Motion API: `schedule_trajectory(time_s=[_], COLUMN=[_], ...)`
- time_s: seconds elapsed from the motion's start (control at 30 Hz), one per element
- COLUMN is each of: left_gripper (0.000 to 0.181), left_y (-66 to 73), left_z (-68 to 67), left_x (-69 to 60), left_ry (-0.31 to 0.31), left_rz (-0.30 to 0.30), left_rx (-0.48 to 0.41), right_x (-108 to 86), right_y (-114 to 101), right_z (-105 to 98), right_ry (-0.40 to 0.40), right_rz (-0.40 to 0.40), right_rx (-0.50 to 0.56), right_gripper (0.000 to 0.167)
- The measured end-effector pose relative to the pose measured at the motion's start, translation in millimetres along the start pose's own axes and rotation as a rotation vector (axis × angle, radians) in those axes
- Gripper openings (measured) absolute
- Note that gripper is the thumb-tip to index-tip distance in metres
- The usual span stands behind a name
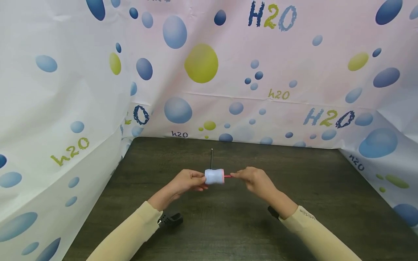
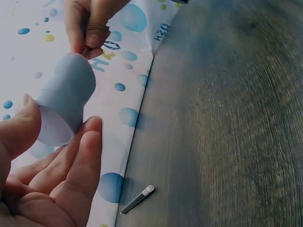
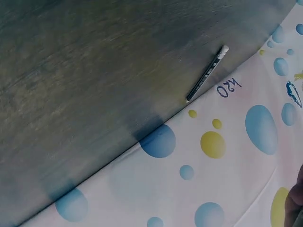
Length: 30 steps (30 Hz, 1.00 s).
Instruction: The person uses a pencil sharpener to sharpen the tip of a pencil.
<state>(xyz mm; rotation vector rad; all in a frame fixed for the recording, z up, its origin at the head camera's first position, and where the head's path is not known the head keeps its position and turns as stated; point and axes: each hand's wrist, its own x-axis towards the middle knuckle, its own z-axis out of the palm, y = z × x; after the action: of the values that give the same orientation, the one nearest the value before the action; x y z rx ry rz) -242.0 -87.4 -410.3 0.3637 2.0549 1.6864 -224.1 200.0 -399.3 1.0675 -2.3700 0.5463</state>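
In the head view my left hand (image 1: 187,181) holds a light blue, slightly waisted cylinder (image 1: 213,176) with a pink end, gripping it by the end away from the right hand. The left wrist view shows the thumb on one side of this cylinder (image 2: 67,97) and fingers on the other. A thin red pencil-like stick (image 1: 228,176) comes out of the pink end. My right hand (image 1: 258,180) pinches its outer end; how far it reaches inside is hidden. In the right wrist view, only a sliver of the hand (image 3: 294,201) shows.
A dark pencil (image 1: 212,159) with a white end lies on the dark wooden table (image 1: 209,224), just beyond the cylinder. Behind the table and along its sides hangs a white sheet (image 1: 225,87) printed with bubbles. Each wrist wears a dark band.
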Motion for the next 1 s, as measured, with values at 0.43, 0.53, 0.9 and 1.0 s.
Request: schedule_trajectory(time_s=[0.43, 0.53, 0.9, 1.0], left_gripper=[0.045, 0.047, 0.069, 0.081], left_y=[6.8, 8.1, 17.3, 17.6], left_z=[9.8, 8.1, -10.8, -9.2], left_x=[-11.5, -12.4, -11.3, -10.0], left_ry=[0.117, 0.107, -0.061, -0.102], left_rz=[0.297, 0.302, 0.010, -0.073], left_rx=[0.359, 0.355, -0.136, -0.204], right_x=[6.6, 8.4, 19.6, 19.2], right_y=[16.6, 18.0, -1.0, -2.1], right_z=[-24.2, -25.6, -25.1, -23.4], right_ry=[-0.573, -0.580, -0.161, -0.029], right_rz=[0.642, 0.683, 0.346, 0.161], right_rx=[0.854, 0.908, 0.299, 0.110], right_gripper=[0.033, 0.035, 0.023, 0.028])
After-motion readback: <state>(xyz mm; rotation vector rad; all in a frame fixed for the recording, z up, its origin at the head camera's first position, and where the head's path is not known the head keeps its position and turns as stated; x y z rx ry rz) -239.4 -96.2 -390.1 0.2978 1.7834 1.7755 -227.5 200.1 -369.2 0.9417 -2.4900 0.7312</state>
